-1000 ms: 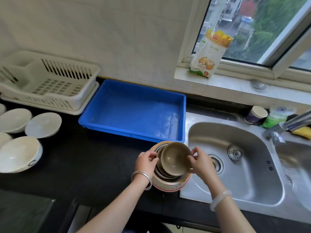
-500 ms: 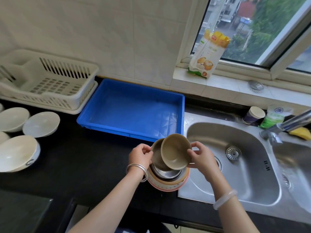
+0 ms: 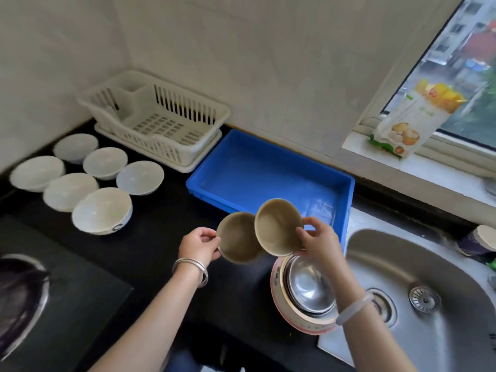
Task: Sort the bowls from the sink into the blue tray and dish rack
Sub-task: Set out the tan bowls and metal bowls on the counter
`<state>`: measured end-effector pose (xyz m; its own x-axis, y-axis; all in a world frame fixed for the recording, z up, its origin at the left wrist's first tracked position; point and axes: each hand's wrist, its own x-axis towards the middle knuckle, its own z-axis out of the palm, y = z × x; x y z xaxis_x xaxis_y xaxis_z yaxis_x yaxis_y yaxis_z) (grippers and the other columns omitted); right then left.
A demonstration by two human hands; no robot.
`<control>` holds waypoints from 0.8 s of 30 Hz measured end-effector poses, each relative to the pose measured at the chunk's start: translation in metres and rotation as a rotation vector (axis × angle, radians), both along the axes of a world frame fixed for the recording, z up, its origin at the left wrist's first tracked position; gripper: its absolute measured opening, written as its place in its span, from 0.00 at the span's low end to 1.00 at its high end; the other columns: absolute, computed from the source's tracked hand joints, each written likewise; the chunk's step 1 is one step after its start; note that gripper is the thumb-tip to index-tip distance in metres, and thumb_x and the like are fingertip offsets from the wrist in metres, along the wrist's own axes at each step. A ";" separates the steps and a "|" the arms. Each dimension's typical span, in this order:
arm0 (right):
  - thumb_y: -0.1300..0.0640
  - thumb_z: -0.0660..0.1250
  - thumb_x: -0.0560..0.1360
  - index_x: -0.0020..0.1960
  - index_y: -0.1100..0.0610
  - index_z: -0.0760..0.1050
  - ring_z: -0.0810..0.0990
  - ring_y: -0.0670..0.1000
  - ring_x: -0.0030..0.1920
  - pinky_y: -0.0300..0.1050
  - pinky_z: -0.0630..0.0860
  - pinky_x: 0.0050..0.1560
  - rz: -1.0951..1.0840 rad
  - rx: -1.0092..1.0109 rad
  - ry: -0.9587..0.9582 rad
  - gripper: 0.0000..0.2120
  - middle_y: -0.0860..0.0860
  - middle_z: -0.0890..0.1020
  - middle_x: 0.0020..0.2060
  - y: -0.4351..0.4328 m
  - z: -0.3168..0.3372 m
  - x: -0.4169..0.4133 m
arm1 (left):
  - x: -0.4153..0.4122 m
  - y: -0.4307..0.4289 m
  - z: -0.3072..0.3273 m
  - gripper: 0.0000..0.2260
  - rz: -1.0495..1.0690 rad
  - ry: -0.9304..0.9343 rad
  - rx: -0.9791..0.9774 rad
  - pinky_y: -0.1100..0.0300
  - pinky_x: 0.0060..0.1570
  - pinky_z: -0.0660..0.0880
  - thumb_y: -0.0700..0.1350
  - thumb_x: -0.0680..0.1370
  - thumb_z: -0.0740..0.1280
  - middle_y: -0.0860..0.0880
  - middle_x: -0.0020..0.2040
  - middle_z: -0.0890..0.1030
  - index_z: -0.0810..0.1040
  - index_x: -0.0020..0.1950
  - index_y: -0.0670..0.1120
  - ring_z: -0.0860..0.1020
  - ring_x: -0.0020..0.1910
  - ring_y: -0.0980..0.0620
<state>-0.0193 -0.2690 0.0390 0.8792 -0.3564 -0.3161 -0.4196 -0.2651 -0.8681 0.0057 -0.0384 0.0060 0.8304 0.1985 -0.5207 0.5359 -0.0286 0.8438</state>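
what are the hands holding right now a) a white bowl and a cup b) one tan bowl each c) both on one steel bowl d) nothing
B: the left hand grips the left tan bowl by its rim, and the right hand grips the right tan bowl by its rim.
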 end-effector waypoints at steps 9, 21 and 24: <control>0.64 0.62 0.74 0.44 0.53 0.75 0.82 0.51 0.38 0.39 0.80 0.28 0.192 0.053 0.150 0.07 0.59 0.80 0.48 0.101 -0.052 0.085 | 0.007 0.105 -0.043 0.04 0.365 0.141 -0.047 0.54 0.44 0.77 0.33 0.74 0.66 0.41 0.47 0.78 0.75 0.44 0.40 0.78 0.44 0.45; 0.65 0.60 0.76 0.48 0.54 0.71 0.81 0.57 0.46 0.43 0.81 0.30 0.246 0.077 0.276 0.06 0.49 0.72 0.43 0.211 -0.094 0.166 | 0.031 0.168 -0.066 0.07 0.623 0.224 -0.080 0.50 0.43 0.78 0.32 0.74 0.65 0.42 0.39 0.75 0.74 0.39 0.42 0.76 0.44 0.44; 0.65 0.60 0.76 0.40 0.53 0.71 0.80 0.53 0.40 0.47 0.82 0.36 0.253 0.034 0.289 0.09 0.48 0.73 0.39 0.225 -0.102 0.176 | 0.035 0.174 -0.069 0.04 0.654 0.234 -0.081 0.48 0.44 0.78 0.32 0.74 0.65 0.40 0.43 0.75 0.74 0.43 0.40 0.75 0.44 0.43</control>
<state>0.1562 -0.0441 -0.0628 0.8111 -0.1249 -0.5715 -0.5733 -0.3642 -0.7340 0.0406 0.1353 -0.0634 0.4179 0.5724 -0.7055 0.5892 0.4204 0.6900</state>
